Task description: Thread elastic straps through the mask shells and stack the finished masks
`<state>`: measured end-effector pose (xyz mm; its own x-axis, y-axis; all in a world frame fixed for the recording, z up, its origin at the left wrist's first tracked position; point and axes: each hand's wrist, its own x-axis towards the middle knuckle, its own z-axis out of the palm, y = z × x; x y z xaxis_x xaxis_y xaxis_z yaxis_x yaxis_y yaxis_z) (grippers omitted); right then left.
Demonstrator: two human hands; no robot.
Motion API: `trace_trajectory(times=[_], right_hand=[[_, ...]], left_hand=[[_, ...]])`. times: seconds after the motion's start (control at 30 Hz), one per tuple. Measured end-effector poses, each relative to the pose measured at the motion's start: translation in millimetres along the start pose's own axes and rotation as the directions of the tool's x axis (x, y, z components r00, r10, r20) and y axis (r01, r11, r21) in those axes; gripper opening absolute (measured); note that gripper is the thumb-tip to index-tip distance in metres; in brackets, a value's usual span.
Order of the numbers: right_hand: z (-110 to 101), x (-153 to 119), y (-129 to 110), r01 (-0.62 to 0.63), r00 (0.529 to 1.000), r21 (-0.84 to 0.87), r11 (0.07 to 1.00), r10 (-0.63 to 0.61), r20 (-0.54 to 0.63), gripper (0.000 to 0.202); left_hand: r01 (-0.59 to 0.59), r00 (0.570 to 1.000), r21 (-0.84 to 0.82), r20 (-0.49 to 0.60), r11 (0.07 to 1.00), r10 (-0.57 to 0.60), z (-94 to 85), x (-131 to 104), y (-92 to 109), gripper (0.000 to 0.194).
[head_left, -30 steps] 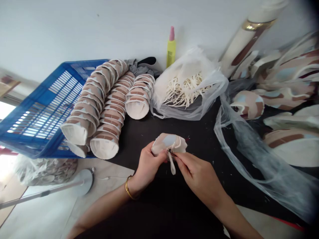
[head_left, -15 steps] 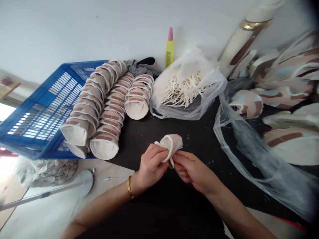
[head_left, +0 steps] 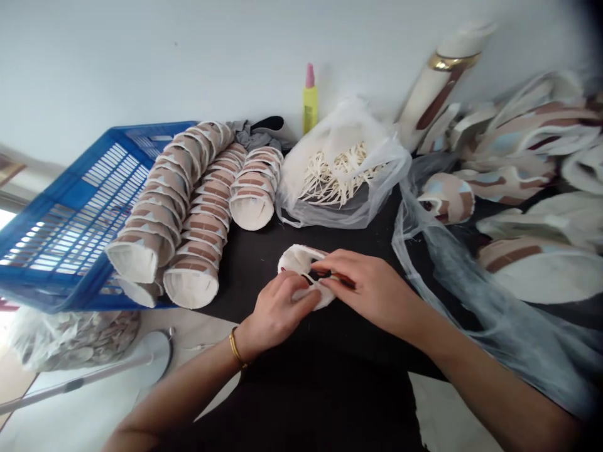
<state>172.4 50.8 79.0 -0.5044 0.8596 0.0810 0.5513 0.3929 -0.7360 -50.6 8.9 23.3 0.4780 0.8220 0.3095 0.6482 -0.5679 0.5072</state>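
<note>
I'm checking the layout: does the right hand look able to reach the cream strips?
Likely yes: black tabletop lies between, but the right hand is at the fabric piece and a plastic bag surrounds the strips.

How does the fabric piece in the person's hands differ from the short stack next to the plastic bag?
- The fabric piece is single; the short stack is several cup-shaped pieces nested together.
- The fabric piece is held in both hands; the short stack rests untouched on the black table.

Both show a white inner surface.
</note>
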Motion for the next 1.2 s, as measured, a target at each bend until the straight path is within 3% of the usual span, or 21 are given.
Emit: trace_trajectory(times=[0.07,0.13,0.2,0.27,0.33,0.4,0.47,0.53,0.67,0.8,0.97,1.1,1.2], right_hand=[[0.2,12.1,0.6,-0.026,0.989,-0.068,0.997,0.035,0.145,0.019],[1.3,18.6,1.9,-0.002,0.976,-0.104,0.995,0.025,0.217,0.015],[3.4,21.8,5.0,0.021,0.984,-0.095,0.995,-0.003,0.18,0.016],[6.7,24.4,9.9,-0.029,0.999,-0.11,0.994,0.031,0.015,0.015],[11.2,27.5,15.6,-0.127,0.982,-0.149,0.981,0.103,-0.161,0.015],[16.5,30.5,20.1,-0.21,0.96,-0.198,0.957,0.164,-0.226,0.015],[22.0,32.0,22.6,-0.276,0.95,-0.258,0.926,0.221,-0.223,0.015],[26.7,32.0,23.5,-0.336,0.934,-0.315,0.887,0.272,-0.231,0.017],[31.8,31.1,24.0,-0.395,0.915,-0.394,0.83,0.319,-0.246,0.021],[33.3,33.5,24.0,-0.432,0.901,-0.437,0.789,0.357,-0.245,0.023],[34.3,38.3,25.3,-0.435,0.899,-0.419,0.797,0.356,-0.257,0.024],[25.5,22.5,17.7,-0.268,0.926,-0.204,0.941,0.193,-0.323,0.018],[21.6,-8.2,7.5,-0.17,0.88,-0.009,0.985,0.148,-0.451,0.019]], left_hand=[[-0.01,1.0,-0.002,0.009,1.0,0.01,1.2,2.3,3.7,0.026],[-0.029,0.998,-0.009,-0.051,1.0,0.028,2.3,6.5,7.8,0.026],[0.006,0.991,-0.079,-0.135,0.997,-0.017,2.5,12.2,13.2,0.025],[0.146,0.977,-0.253,-0.113,0.956,-0.179,1.0,18.1,19.8,0.018],[0.363,0.924,-0.463,0.065,0.808,-0.378,-1.6,22.4,26.3,0.007],[0.544,0.829,-0.609,0.284,0.577,-0.481,-3.5,24.2,30.8,0.008],[0.611,0.77,-0.688,0.4,0.391,-0.497,-2.8,23.4,32.5,0.015],[0.614,0.757,-0.728,0.435,0.305,-0.487,0.5,21.2,32.6,0.017],[0.59,0.763,-0.768,0.429,0.249,-0.484,8.0,17.3,32.8,0.018],[0.606,0.75,-0.75,0.425,0.267,-0.507,9.5,15.4,33.9,0.02],[0.611,0.726,-0.748,0.401,0.259,-0.558,12.9,13.7,32.5,0.02],[0.577,0.703,-0.785,0.337,0.225,-0.627,21.4,17.0,28.2,0.025],[0.553,0.659,-0.818,0.312,0.16,-0.685,26.6,20.1,24.4,0.033]])
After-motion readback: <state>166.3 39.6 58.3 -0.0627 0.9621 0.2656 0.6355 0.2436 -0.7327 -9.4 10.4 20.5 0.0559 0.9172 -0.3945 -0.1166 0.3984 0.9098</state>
